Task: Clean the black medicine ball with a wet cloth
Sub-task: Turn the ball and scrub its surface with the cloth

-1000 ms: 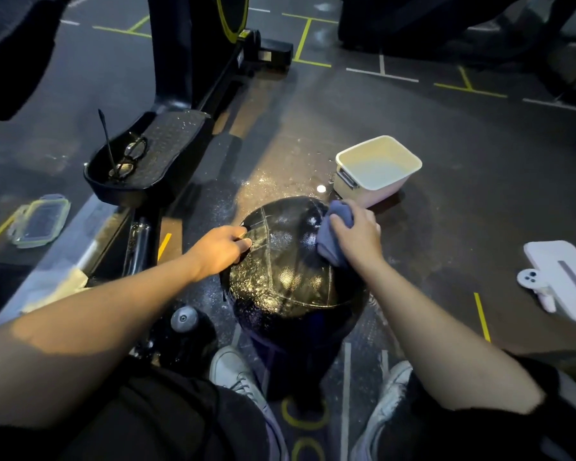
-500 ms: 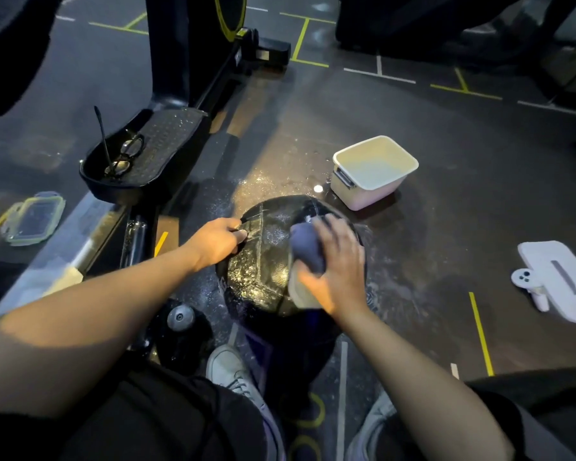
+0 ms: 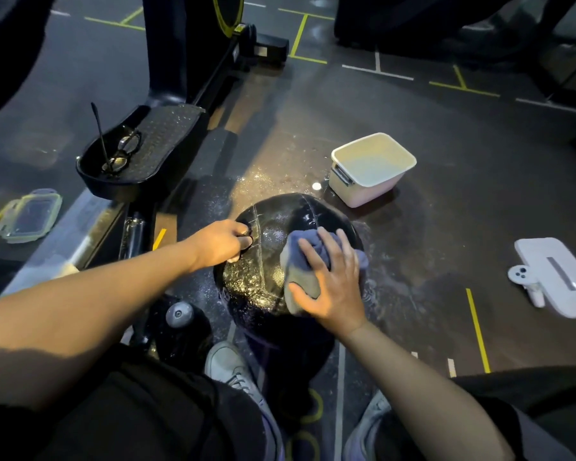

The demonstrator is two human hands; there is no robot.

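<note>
A white tub [image 3: 371,168] sits beyond the ball [image 3: 273,227]. My left hand [image 3: 218,242] grips it; my right hand [image 3: 330,284], fingers spread, has slid the cloth [image 3: 300,261] nearer me.

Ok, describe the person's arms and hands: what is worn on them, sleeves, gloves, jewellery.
Both forearms are bare, with no sleeve showing up to the frame edge. The left hand and right hand wear no gloves. No watch, bracelet or ring shows on either. Lower down, dark clothing covers the lap, and pale shoes show below.

Ball [image 3: 273,234] underside — probably hidden
</note>
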